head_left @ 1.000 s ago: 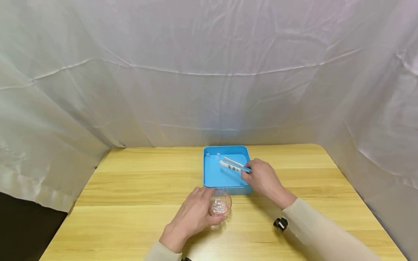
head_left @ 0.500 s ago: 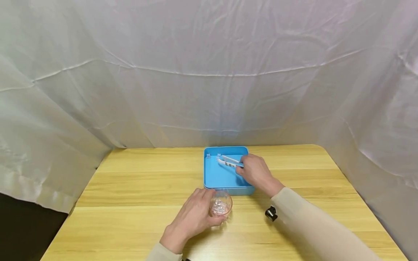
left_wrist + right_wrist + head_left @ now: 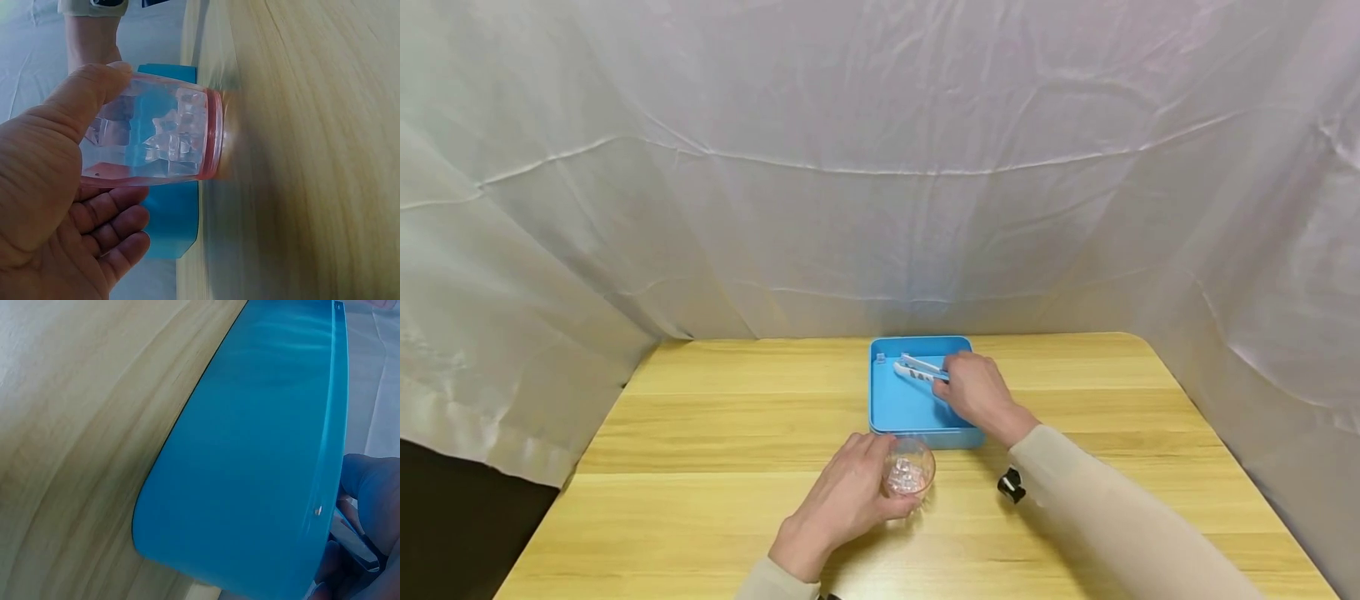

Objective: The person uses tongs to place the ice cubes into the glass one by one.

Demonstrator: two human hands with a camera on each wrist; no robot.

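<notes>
"Gripping what in the right hand (image 3: 976,390)?"
"Tongs (image 3: 917,370), between curled fingers and thumb, tips slightly apart inside the blue tray (image 3: 927,438); can't tell if loaded."
"And in the left hand (image 3: 850,479)?"
"Cup (image 3: 910,467) with clear cubes (image 3: 178,140) inside, held at the side, just in front of the tray."
"Handling advice?"
"Likely best to hold tips low, straddle, squeeze gently. Loose cube (image 3: 881,358) in the far left corner, just left of the tips; maybe another between them, unclear."

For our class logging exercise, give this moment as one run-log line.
left hand: holds clear cup of clear pieces | right hand: holds tongs over blue tray
</notes>
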